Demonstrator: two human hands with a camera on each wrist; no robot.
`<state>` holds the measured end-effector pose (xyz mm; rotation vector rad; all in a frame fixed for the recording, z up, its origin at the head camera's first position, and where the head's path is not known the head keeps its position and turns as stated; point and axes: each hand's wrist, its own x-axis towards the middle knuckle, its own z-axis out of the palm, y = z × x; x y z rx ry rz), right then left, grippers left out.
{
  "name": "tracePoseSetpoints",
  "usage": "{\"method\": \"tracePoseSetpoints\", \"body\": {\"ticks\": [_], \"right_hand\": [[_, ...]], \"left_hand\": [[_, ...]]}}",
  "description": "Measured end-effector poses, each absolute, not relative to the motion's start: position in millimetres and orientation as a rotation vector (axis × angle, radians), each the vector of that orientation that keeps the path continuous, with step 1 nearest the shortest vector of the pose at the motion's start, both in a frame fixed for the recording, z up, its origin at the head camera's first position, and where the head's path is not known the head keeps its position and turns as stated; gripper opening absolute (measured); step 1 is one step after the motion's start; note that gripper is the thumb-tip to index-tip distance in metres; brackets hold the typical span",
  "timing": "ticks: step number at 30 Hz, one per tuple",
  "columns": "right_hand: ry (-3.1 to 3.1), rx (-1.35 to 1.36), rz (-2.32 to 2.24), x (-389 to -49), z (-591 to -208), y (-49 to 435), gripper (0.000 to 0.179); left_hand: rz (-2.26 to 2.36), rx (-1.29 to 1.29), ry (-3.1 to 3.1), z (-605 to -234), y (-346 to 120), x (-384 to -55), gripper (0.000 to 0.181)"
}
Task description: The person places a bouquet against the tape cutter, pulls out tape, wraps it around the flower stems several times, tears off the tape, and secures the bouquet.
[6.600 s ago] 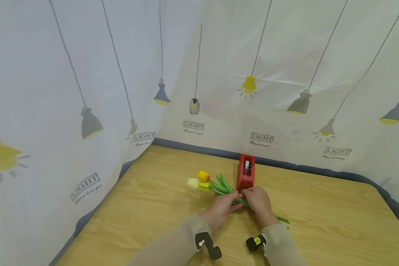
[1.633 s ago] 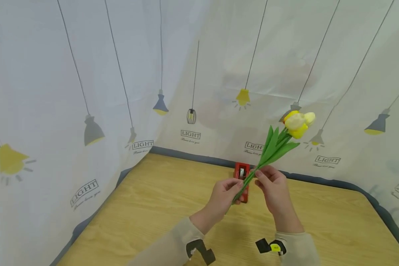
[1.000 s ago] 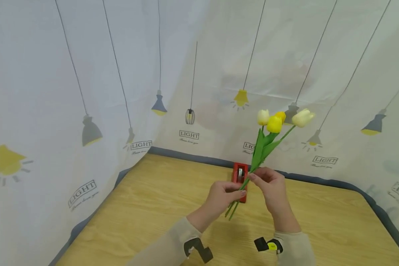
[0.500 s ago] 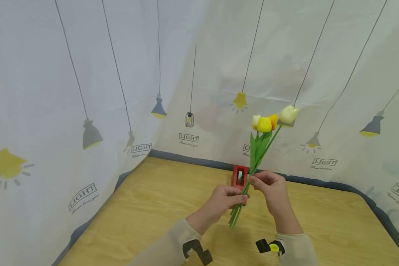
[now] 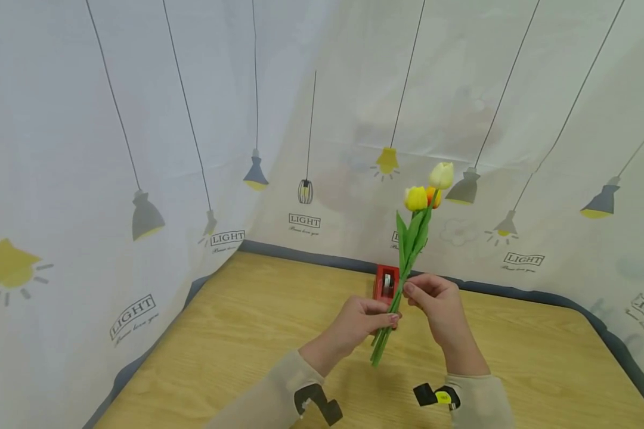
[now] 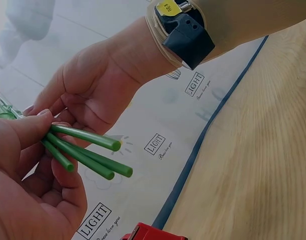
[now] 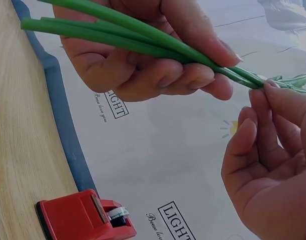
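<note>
A bunch of tulips point(image 5: 415, 238) with white, yellow and orange blooms stands nearly upright above the table in the head view. My left hand point(image 5: 354, 328) grips the lower green stems point(image 6: 87, 152) between thumb and fingers, their cut ends sticking out below. Higher up, just under the leaves, my right hand point(image 5: 437, 301) pinches the stems with thumb and forefinger, as the right wrist view shows. The stems look glossy around that pinch. Behind the bunch stands a red tape dispenser point(image 5: 384, 285) with a small roll in it, partly hidden by the stems and left hand.
The wooden table point(image 5: 257, 310) ends at a dark blue border point(image 5: 311, 251). White cloth point(image 5: 354, 107) printed with lamps hangs behind it and along the left. Each sleeve carries a black wrist mount point(image 5: 319, 402).
Earlier the bunch lay low, blooms left, with both hands by the dispenser. It has since been raised upright. Over the last second it turned, the white bloom moving left towards the others.
</note>
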<state>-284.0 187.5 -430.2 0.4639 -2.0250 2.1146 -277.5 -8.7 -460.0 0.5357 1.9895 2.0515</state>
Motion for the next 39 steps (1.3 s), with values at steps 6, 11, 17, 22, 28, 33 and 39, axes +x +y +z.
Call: {"method": "tracePoseSetpoints", "body": {"ticks": [6,11,17,22,28,33,39], "right_hand": [[-2.042,0.457,2.161,-283.2,-428.7,189.3,0.026],[-2.064,0.481,2.219,-283.3,-427.6,192.5,0.028],[-2.097,0.449,2.247,-283.5,-426.8,198.9,0.026],[-2.148,0.457,2.253,-286.4,-428.0,203.5,0.022],[-2.317,0.341,2.158,-290.9,-429.7,209.9,0.010],[-2.553,0.212,1.885,-297.1,-435.3,218.4,0.030],[-2.712,0.122,1.744,-299.7,-441.8,225.5,0.034]], "left_hand": [[2.017,0.518,2.031,-457.0,-10.3,-275.9,0.017],[1.985,0.495,2.075,-456.6,-10.6,-274.8,0.014],[1.932,0.483,2.152,-458.7,-7.3,-274.5,0.013],[1.865,0.456,2.251,-458.5,-6.9,-275.0,0.009],[1.659,0.455,2.593,-466.3,-11.7,-280.3,0.010],[1.518,0.452,2.753,-481.5,-21.3,-290.9,0.012],[1.261,0.411,2.879,-505.7,-46.6,-307.3,0.028]]}}
